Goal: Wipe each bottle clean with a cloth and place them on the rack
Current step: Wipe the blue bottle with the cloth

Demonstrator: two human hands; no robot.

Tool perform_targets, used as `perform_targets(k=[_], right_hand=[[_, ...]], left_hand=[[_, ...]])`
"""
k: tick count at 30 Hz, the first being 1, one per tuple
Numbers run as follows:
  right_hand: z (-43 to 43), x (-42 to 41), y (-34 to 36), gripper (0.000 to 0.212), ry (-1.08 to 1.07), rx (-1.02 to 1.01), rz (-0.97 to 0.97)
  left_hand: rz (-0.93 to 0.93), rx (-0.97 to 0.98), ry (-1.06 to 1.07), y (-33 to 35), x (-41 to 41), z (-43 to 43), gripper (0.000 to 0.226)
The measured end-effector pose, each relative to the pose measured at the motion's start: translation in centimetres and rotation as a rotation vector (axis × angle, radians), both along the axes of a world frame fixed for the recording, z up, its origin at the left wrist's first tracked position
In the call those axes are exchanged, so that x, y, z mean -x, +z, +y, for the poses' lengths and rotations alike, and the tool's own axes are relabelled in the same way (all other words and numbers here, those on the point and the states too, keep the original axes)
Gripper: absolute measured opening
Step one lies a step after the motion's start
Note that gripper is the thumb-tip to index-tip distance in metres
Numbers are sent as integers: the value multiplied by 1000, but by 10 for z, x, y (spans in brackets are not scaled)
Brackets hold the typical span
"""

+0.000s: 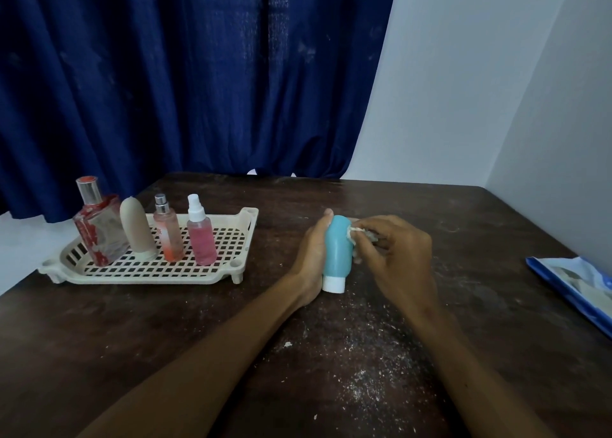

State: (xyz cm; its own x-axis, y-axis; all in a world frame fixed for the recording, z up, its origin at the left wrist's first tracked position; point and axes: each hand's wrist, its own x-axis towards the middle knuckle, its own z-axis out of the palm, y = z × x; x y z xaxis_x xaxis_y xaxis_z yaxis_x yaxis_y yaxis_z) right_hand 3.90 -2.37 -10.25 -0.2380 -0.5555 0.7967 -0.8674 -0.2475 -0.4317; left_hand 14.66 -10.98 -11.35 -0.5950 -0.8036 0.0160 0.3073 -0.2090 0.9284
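My left hand (311, 255) grips a teal bottle (337, 249) with a white cap, held cap-down over the middle of the table. My right hand (397, 255) pinches a small white cloth (356, 234) against the bottle's upper right side. On the cream perforated rack (228, 265) at the left stand several bottles: a square glass bottle with red marks (97, 229), a beige tube (135, 229), a slim orange-pink spray bottle (167, 232) and a pink spray bottle (200, 235).
The dark wooden table (165, 338) carries white crumbs and dust near its front middle. A blue and white packet (579, 285) lies at the right edge. A blue curtain hangs behind; a white wall stands at the right.
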Motion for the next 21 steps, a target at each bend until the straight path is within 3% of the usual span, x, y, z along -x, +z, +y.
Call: perform_targets(k=[7, 12, 16, 21], right_hand=[[0, 2, 4, 7, -61, 61, -58], [1, 3, 7, 11, -84, 100, -57], [1, 3, 6, 10, -80, 115, -80], [2, 1, 5, 9, -40, 82, -68]], left_hand=[[-52, 152, -122, -5, 4, 3, 77], [10, 113, -63, -8, 5, -2, 53], [-62, 188, 65, -9, 5, -4, 38], [-59, 146, 103, -11, 4, -6, 35]])
